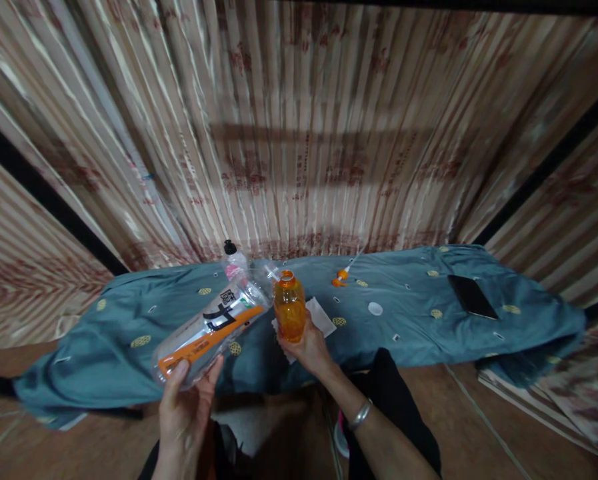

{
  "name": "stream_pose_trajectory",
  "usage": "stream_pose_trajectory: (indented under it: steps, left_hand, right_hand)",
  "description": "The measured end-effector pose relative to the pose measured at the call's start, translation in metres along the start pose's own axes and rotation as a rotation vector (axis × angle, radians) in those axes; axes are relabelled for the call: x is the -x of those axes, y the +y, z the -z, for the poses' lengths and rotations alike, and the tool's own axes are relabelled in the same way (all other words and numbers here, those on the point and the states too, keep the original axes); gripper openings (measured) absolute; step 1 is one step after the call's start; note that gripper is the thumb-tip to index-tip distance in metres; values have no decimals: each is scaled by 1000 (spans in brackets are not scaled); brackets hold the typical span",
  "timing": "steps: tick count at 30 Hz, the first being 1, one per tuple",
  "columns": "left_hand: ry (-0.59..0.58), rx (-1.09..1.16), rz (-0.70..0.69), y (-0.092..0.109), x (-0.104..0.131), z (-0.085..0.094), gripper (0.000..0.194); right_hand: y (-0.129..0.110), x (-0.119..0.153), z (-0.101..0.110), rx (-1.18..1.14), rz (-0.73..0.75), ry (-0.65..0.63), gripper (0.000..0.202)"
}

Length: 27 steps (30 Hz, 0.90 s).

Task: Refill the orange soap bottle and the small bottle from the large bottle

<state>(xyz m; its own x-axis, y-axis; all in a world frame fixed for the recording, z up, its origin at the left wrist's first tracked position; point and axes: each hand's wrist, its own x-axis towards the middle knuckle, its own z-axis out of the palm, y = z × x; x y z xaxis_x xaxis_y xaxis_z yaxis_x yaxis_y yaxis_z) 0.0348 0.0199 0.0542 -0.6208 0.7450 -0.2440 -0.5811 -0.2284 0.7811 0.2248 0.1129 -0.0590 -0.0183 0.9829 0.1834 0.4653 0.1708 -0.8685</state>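
In my left hand is a large clear plastic bottle with an orange stripe and black lettering. It is tilted, its upper end pointing right, close to the neck of an orange see-through bottle. My right hand grips that orange bottle, which stands upright and uncapped; whether liquid is passing between the two I cannot tell. An orange spray head with a thin clear tube lies apart on the cloth. White paper is partly hidden behind my right hand.
Teal patterned cloth covers the narrow table. A bottle with a black top stands at the back, partly hidden. A white round piece and a dark phone lie to the right. Pleated curtains and dark poles surround the table.
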Motion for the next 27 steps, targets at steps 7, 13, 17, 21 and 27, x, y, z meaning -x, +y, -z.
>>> stream_pose_trajectory:
  steps: [7, 13, 17, 21, 27]
  left_hand:
    - [15, -13, -8, 1, -4, 5, 53]
    - [35, -16, 6, 0, -7, 8, 47]
    - [36, 20, 14, 0, -8, 9, 46]
    - [38, 71, 40, -1, -10, 10, 48]
    - [-17, 84, 67, -8, -19, 23, 51]
  right_hand:
    - [3, 0, 0, 14, 22, -8, 77]
    - [-1, 0, 2, 15, -5, -19, 75]
    - [-4, 1, 3, 10, -9, -23, 68]
    - [-4, 1, 3, 14, -10, -21, 68]
    - [-6, 1, 6, -22, 13, -34, 67]
